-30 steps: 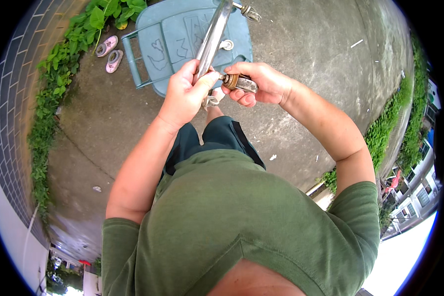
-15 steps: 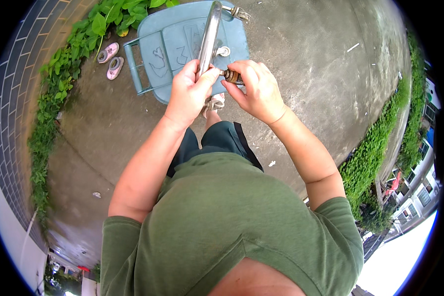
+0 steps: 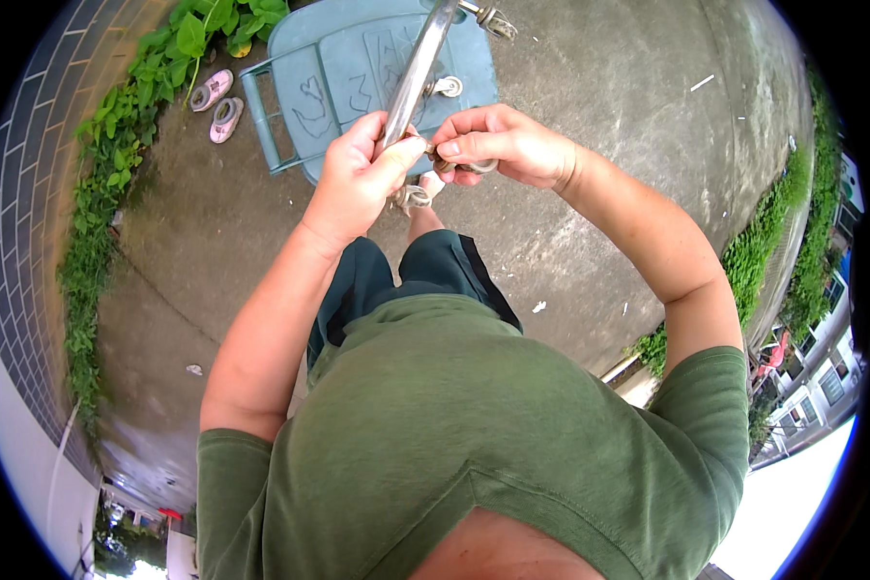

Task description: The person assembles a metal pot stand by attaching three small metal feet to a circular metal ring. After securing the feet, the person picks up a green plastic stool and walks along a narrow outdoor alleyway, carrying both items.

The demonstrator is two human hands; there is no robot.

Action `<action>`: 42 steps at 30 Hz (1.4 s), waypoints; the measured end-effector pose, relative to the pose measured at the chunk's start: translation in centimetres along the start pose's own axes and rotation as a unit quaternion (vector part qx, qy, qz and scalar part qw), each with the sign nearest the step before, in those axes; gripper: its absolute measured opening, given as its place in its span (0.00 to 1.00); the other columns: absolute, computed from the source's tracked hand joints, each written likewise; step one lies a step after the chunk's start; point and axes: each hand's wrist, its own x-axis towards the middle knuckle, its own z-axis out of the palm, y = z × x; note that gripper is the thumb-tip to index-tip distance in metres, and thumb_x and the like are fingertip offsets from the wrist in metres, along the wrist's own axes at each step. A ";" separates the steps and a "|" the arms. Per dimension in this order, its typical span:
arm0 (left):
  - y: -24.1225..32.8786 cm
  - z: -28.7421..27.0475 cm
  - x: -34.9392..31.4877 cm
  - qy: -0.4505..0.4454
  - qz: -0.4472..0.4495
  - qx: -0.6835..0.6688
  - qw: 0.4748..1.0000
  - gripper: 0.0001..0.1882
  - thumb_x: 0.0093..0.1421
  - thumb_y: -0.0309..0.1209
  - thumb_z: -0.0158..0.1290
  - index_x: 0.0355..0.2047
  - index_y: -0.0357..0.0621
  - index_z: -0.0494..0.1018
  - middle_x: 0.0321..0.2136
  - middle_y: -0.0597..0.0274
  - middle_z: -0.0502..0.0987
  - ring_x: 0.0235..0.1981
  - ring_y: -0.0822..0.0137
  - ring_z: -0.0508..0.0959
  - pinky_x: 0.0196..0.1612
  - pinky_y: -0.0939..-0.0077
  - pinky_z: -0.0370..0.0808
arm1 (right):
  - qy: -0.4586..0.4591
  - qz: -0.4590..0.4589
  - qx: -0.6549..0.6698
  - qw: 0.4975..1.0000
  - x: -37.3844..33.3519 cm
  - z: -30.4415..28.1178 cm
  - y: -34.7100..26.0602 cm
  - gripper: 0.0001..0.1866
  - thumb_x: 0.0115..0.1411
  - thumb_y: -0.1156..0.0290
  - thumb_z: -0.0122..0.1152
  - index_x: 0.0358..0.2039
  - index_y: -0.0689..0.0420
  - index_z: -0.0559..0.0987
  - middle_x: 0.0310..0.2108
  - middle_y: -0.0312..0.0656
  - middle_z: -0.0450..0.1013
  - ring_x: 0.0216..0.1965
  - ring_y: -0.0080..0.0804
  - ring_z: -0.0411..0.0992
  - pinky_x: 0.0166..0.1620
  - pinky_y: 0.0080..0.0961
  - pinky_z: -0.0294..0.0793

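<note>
My left hand (image 3: 353, 179) is wrapped round a shiny metal tube (image 3: 419, 70) that slants up and away from me. Beside it, my right hand (image 3: 507, 145) pinches a small worn caster (image 3: 445, 164) at the tube's lower end. Its wheel is partly hidden behind my fingers. Another caster (image 3: 496, 23) sticks out near the top of the tube, and a pale one (image 3: 447, 87) shows just right of the tube. Below my left hand hangs a further caster (image 3: 413, 196). How the caster in my right hand joins the tube is covered by my fingertips.
Beyond my hands is a blue-grey plastic bin (image 3: 329, 58) with scribbled lines and a side handle. A pair of pink shoes (image 3: 217, 104) stands left on the concrete ground (image 3: 590, 87). Green plants (image 3: 116, 155) line a brick wall (image 3: 29, 145); more greenery (image 3: 754, 261) grows at right.
My right hand has turned and its wrist has swung right, with the elbow further out. The tube tilts more to the right. My left hand keeps its hold.
</note>
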 end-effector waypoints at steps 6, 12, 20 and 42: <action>-0.5 0.3 -0.5 -0.002 0.012 -0.017 1.000 0.08 0.57 0.28 0.48 0.36 0.39 0.66 0.17 0.73 0.63 0.15 0.83 0.59 0.18 0.89 0.56 | -0.232 0.063 0.318 0.917 2.2 -1.0 2.7 0.18 0.56 0.60 0.53 0.34 0.66 0.73 0.28 0.45 0.72 0.28 0.26 0.68 0.32 0.18 0.67; -0.2 1.5 0.5 0.031 0.019 -0.046 0.998 0.08 0.58 0.28 0.49 0.35 0.39 0.66 0.19 0.73 0.65 0.15 0.83 0.59 0.18 0.89 0.56 | 0.310 -0.327 -0.442 0.776 -2.4 1.7 0.9 0.30 0.45 0.60 0.66 0.46 0.61 0.68 0.42 0.44 0.69 0.43 0.35 0.68 0.44 0.29 0.66; 0.2 2.2 0.8 0.041 0.020 -0.056 0.997 0.08 0.57 0.28 0.48 0.36 0.38 0.65 0.20 0.72 0.65 0.16 0.83 0.59 0.18 0.89 0.56 | 0.345 -0.387 -0.463 0.719 -0.7 2.3 3.3 0.19 0.46 0.71 0.63 0.40 0.60 0.70 0.32 0.44 0.70 0.29 0.36 0.70 0.33 0.25 0.69; -0.9 2.0 0.1 0.031 0.028 -0.016 0.999 0.07 0.56 0.26 0.50 0.33 0.37 0.67 0.22 0.69 0.69 0.22 0.81 0.68 0.25 0.86 0.66 | 0.346 -0.270 -0.484 0.757 -3.3 2.6 0.8 0.27 0.49 0.54 0.59 0.44 0.60 0.69 0.37 0.44 0.70 0.40 0.35 0.69 0.39 0.28 0.66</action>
